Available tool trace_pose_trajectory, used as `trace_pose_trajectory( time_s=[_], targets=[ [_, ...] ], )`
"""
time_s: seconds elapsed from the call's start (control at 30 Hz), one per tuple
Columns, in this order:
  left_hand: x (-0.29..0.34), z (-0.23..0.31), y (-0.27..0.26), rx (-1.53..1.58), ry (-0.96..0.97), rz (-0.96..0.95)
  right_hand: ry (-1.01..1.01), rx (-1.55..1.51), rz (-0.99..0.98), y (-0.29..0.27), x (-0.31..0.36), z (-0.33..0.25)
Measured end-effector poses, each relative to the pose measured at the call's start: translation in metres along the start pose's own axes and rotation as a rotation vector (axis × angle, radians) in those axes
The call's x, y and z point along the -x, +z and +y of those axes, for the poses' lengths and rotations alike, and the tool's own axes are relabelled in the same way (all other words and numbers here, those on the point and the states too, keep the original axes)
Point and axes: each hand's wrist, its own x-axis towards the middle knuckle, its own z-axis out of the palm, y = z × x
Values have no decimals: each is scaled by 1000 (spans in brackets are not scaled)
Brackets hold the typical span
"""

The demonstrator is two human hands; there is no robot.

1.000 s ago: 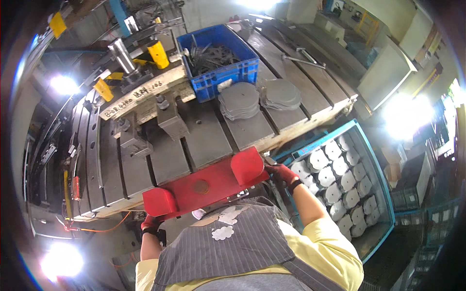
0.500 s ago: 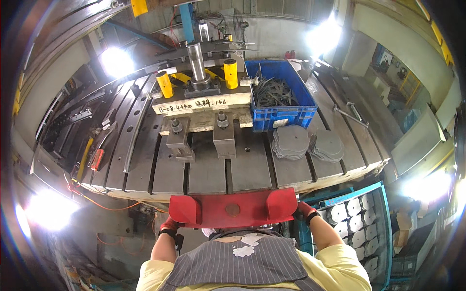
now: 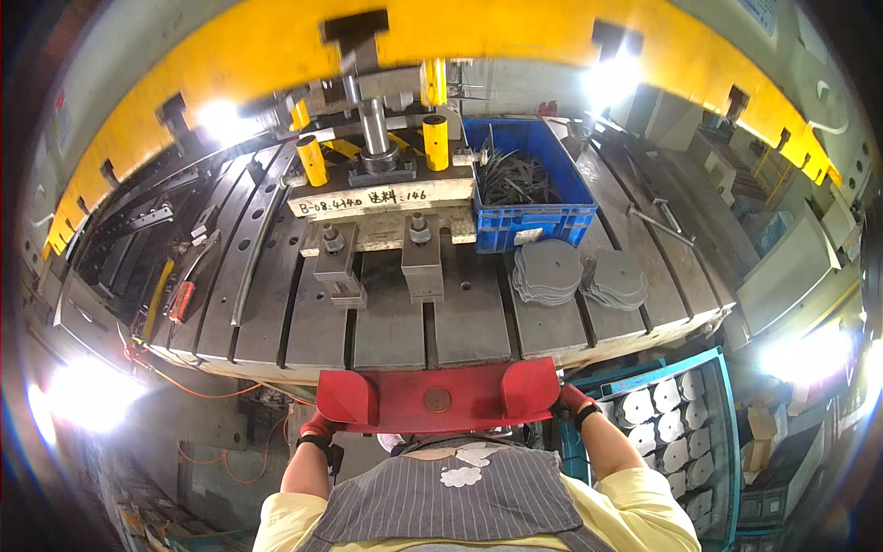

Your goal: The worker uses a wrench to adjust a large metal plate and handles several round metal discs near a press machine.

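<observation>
A red control panel (image 3: 469, 397) with curved guards at both ends stands in front of me at the table's near edge. My left hand (image 3: 317, 427), in a red glove, is at its left end. At the right end is my right hand (image 3: 574, 401), also red-gloved. The guards and the panel's sides hide the fingers of both hands. Beyond the panel, a die (image 3: 382, 195) with yellow posts and a thick steel column sits on the slotted press table (image 3: 391, 340). A yellow press ram (image 3: 515, 37) spans the top of the view, low over the die.
A blue bin (image 3: 536, 221) of thin metal scrap stands right of the die. Two stacks of grey metal plates (image 3: 547, 273) lie before it. Wrenches (image 3: 660, 224) rest farther right, and a red-handled tool (image 3: 183, 302) at left. Below right is a teal-framed rack (image 3: 727, 432) of round pieces.
The yellow press ram has come down into view over the die. My hands remain at the two ends of the red panel; the view has shifted slightly.
</observation>
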Motion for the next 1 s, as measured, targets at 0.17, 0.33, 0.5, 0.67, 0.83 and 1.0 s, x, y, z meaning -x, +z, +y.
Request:
trace_pose_trajectory(
  time_s=[0.17,0.33,0.5,0.67,0.83,1.0],
  targets=[
    [6,2,-7,-342,72,36,-203,336,141,-15,11,-32],
    [12,-10,-4,-389,338,-20,-57,198,13,-23,14,-46],
    [12,37,46,7,92,-32,-81,150,200,-8,26,-32],
    [31,-18,-36,-180,168,114,427,-1149,332,-29,65,-103],
    [17,46,36,55,43,214,498,-1350,717,10,140,-72],
    [20,47,41,468,89,101,166,-1701,1099,-9,160,-110]
  ],
)
